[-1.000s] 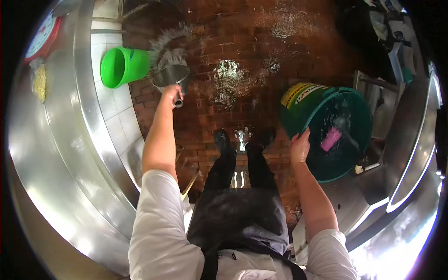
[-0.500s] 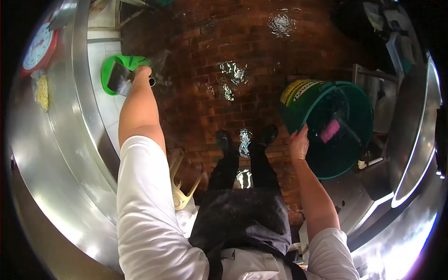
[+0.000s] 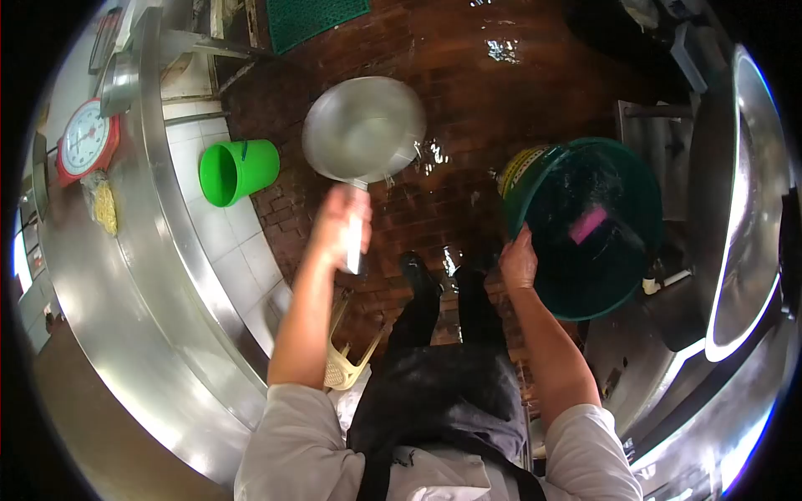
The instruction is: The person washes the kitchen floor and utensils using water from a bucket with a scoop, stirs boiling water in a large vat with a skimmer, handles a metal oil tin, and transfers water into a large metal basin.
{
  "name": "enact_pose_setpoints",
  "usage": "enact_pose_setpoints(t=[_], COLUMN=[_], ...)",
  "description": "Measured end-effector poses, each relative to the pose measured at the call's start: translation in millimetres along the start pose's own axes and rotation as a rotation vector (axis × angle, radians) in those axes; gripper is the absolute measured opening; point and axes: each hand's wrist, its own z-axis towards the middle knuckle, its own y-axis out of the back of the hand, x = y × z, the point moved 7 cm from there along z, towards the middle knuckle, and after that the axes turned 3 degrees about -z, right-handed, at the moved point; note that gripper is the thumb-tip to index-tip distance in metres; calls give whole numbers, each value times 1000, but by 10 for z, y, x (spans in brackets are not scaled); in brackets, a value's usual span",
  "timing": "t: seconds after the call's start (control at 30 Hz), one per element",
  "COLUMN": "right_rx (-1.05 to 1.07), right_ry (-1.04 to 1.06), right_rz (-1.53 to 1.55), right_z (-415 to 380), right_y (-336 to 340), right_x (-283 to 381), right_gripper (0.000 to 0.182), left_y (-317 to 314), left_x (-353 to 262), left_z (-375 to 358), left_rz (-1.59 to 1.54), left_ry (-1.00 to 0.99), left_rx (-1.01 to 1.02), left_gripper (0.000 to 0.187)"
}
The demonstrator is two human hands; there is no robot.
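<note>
My left hand (image 3: 341, 224), blurred by motion, is closed around the handle of a metal pan (image 3: 364, 129), which hangs over the wet brick floor. On the right, a large dark green tub (image 3: 585, 284) tilts with its mouth toward me, a pink block (image 3: 588, 225) and some liquid inside. My right hand (image 3: 519, 260) grips the tub's left rim. The bright green bucket (image 3: 255, 167) lies tipped beside the white tiles, touched by neither hand.
A steel counter (image 3: 125, 275) runs down the left, carrying a red scale (image 3: 86, 140) and a bag of yellow food (image 3: 104, 207). A cream plastic chair (image 3: 341, 367) stands near my legs. A steel basin (image 3: 748, 225) is at far right. A green mat (image 3: 313, 18) lies at the top.
My left hand has moved right, away from the bright green bucket, bringing the metal pan over the floor. The right hand keeps its hold on the tub, which has shifted slightly.
</note>
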Motion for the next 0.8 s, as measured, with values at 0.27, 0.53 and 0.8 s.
enact_pose_setpoints(t=[0.27, 0.53, 0.8], right_rx=[58, -6, -658], right_ry=[35, 230, -189], right_rz=[-104, -705, -3989], right_z=[-73, -82, -153], right_y=[-102, -330, -1135], right_x=[-70, -68, -471], right_gripper=[51, 56, 53], left_y=[-3012, -4063, -4276], left_x=[168, 1078, 1805], left_z=[-664, 399, 1061], left_rz=[1023, 1459, 1650], left_ry=[-685, -557, -344], left_rx=[696, 235, 197], left_gripper=[27, 29, 33])
